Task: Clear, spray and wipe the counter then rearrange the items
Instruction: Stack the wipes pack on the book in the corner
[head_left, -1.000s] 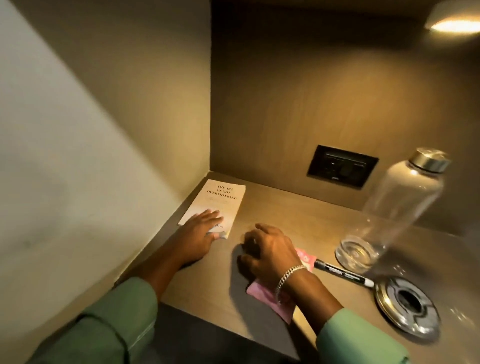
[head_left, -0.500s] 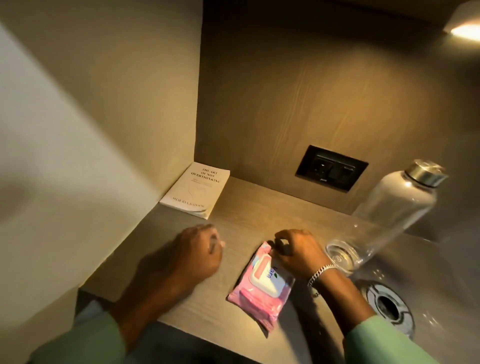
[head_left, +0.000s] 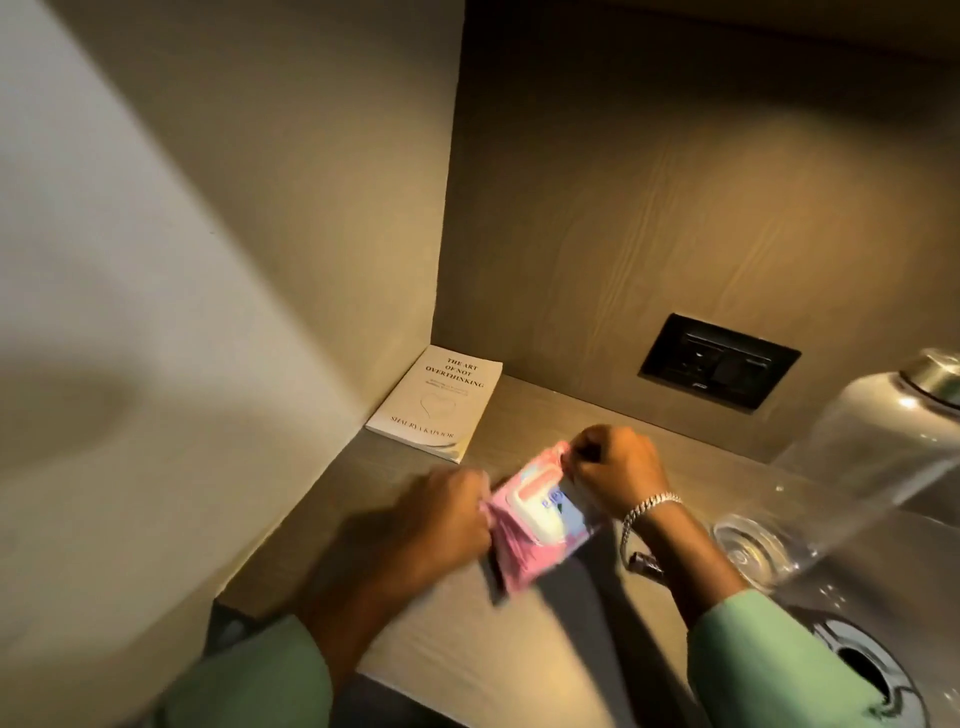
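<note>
A pink pack of wet wipes (head_left: 540, 525) with a white flip lid is lifted a little above the wooden counter (head_left: 519, 670), held between both hands. My left hand (head_left: 441, 525) grips its near left end. At the pack's far top corner, my right hand (head_left: 618, 467), with a silver bracelet on the wrist, pinches the pink edge. A white book (head_left: 436, 402) lies flat in the back left corner against the walls. The marker's dark end (head_left: 644, 561) shows just under my right wrist.
A clear bottle (head_left: 852, 467) with a metal cap stands at the right. A round metal grommet (head_left: 872, 675) is set into the counter at the near right. A black socket plate (head_left: 719, 361) is on the back wall. Walls close the left and back sides.
My left hand left the book and came to the wipes pack. Both hands have taken the pack and raised it off the counter. The view has shifted to the left.
</note>
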